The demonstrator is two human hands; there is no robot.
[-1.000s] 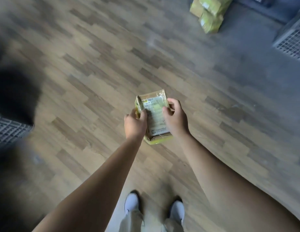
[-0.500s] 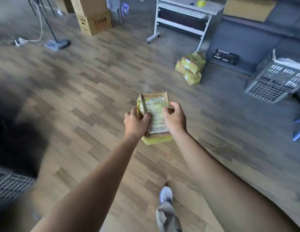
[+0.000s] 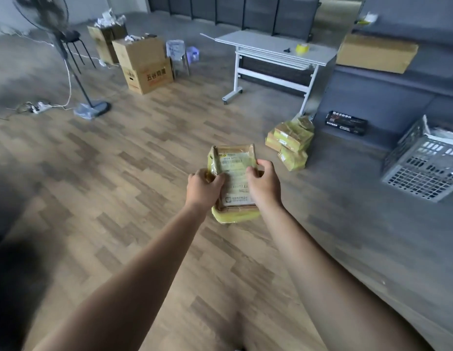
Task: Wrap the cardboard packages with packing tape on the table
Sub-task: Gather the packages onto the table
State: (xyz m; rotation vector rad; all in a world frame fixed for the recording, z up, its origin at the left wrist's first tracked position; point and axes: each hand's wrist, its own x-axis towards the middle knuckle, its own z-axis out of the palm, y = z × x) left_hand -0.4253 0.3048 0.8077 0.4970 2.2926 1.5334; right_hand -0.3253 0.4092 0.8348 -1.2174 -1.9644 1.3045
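Note:
A flat cardboard package point(image 3: 235, 158) wrapped in yellow tape, with a white shipping label on top, is held in front of me above the wooden floor. My left hand point(image 3: 204, 187) grips its left edge and my right hand point(image 3: 264, 184) grips its right edge, thumbs on the label. A pile of similar yellow-taped packages point(image 3: 290, 141) lies on the floor ahead to the right. Beyond it stands a white table point(image 3: 258, 44) with a roll of yellow tape point(image 3: 302, 48) on top.
A standing fan point(image 3: 68, 59) and its cable are at far left, with a stool behind. Cardboard boxes point(image 3: 142, 63) stand at the back. A grey plastic crate point(image 3: 422, 163) and a black box point(image 3: 346, 122) lie at right. A large carton point(image 3: 376, 52) rests on a grey ledge.
The view has lifted from the floor to the room, and the table, boxes and fan have come into sight. Both hands keep holding the package as before.

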